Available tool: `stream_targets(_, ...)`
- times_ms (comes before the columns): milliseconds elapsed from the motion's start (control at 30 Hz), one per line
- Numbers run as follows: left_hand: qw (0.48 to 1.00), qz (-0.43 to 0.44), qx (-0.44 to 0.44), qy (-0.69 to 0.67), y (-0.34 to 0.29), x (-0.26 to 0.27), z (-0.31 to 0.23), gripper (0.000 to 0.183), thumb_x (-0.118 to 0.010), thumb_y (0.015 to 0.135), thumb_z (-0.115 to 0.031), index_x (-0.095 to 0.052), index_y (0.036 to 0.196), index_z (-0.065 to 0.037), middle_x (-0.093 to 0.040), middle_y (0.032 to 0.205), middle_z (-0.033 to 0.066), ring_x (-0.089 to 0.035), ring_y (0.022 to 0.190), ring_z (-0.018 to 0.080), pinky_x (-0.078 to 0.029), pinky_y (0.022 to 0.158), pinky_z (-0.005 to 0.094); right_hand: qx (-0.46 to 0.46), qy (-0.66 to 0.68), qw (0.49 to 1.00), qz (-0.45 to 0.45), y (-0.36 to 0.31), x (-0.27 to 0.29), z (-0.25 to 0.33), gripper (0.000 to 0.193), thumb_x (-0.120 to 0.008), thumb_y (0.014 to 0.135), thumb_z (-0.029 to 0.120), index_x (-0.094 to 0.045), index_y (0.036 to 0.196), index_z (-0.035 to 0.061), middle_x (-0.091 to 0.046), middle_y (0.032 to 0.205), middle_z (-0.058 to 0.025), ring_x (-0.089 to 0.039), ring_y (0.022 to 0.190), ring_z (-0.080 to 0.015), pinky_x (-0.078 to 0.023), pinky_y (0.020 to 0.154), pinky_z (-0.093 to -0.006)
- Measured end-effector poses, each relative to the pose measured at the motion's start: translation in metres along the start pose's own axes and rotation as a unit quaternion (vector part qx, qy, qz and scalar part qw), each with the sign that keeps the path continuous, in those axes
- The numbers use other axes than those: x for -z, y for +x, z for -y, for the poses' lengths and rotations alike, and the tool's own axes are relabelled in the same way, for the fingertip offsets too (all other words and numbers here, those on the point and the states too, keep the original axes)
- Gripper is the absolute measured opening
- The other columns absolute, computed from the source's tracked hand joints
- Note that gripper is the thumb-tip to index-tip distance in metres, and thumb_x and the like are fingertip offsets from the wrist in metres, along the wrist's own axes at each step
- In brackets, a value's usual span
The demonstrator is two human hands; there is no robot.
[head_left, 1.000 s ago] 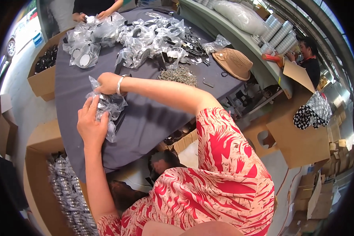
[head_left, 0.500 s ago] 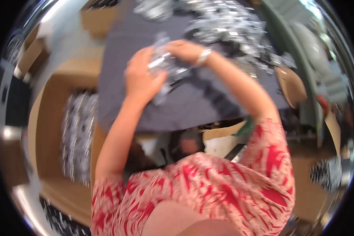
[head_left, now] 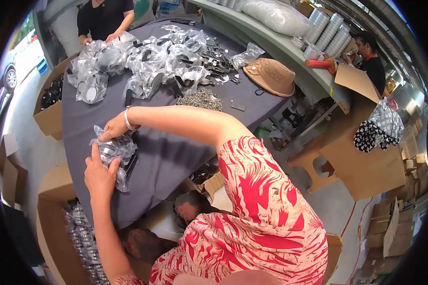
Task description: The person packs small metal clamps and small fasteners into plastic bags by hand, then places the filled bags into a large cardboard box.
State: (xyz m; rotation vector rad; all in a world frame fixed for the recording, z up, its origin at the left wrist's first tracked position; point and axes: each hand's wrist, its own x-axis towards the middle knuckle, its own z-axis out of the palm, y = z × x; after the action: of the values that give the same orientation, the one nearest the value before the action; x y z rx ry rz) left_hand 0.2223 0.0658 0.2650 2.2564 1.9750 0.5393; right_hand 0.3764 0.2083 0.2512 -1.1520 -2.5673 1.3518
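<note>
Left hand: the left hand [head_left: 100, 173] lay on the near end of one crinkled clear plastic bag [head_left: 113, 151], fingers pressed together around its lower edge.
Right hand: the right hand [head_left: 113, 129], with one pale bangle [head_left: 127, 118] at the wrist, pinched the top of the same bag between thumb and fingers.
Bag held: a single clear bag with dark parts inside, resting on the near left part of the surface, gripped at both ends by the two hands.
Surface: one table covered in dark grey cloth [head_left: 171, 156], its near edge just in front of the person.
Bag heap: a pile of filled clear bags [head_left: 147, 61] spread across the far half of the surface, too many and too tangled to count, well apart from the held bag.
Metal bits: one small heap of pale loose pieces [head_left: 202, 99] near the middle of the surface, beside the right forearm.
Hat: one tan woven hat [head_left: 270, 76] at the far right edge of the surface.
Cartons: one open cardboard box [head_left: 57, 228] at lower left holding more bagged pieces, and one more box [head_left: 50, 102] at the left side with dark parts in it.
Other people: two, one person in black [head_left: 107, 16] at the far end of the surface, a second person [head_left: 368, 54] at the right by a bench.
</note>
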Motion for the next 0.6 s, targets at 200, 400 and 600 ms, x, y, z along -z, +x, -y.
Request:
stream_targets(200, 0.999, -0.042, 0.010, -0.012, 0.003, -0.012, 0.004, 0.068, -0.066, 0.074, -0.035, -0.036, 0.132, -0.014, -0.051, 0.095, 0.0184, -0.056, 0.082, 0.0364, -0.045, 0.070, 0.0432, 0.039, 0.016, 0.998, -0.039, 0.007, -0.007, -0.009, 0.066, -0.041, 0.085, 0.058, -0.056, 0.108, -0.0023, -0.060, 0.102, -0.0130, -0.054, 0.095, -0.0206, -0.040, 0.087, -0.0336)
stream_targets(400, 0.999, -0.042, 0.015, -0.001, 0.000, -0.007, 0.002, 0.066, -0.067, 0.073, -0.033, -0.038, 0.130, -0.015, -0.053, 0.094, 0.0180, -0.056, 0.082, 0.0364, -0.045, 0.070, 0.0430, 0.014, -0.039, 0.999, 0.011, 0.004, -0.002, 0.003, 0.065, -0.040, 0.086, 0.057, -0.057, 0.105, -0.0035, -0.061, 0.101, -0.0128, -0.053, 0.094, -0.0179, -0.041, 0.085, -0.0335)
stream_targets(600, 0.998, -0.046, 0.006, -0.048, 0.002, -0.009, 0.006, 0.064, -0.068, 0.070, -0.027, -0.043, 0.127, -0.015, -0.055, 0.092, 0.0174, -0.056, 0.082, 0.0348, -0.045, 0.072, 0.0414, 0.037, 0.308, 0.946, 0.092, -0.010, -0.010, -0.021, 0.042, -0.056, 0.086, 0.035, -0.054, 0.109, 0.0009, -0.061, 0.101, -0.0054, -0.056, 0.090, -0.0134, -0.043, 0.085, -0.0299)
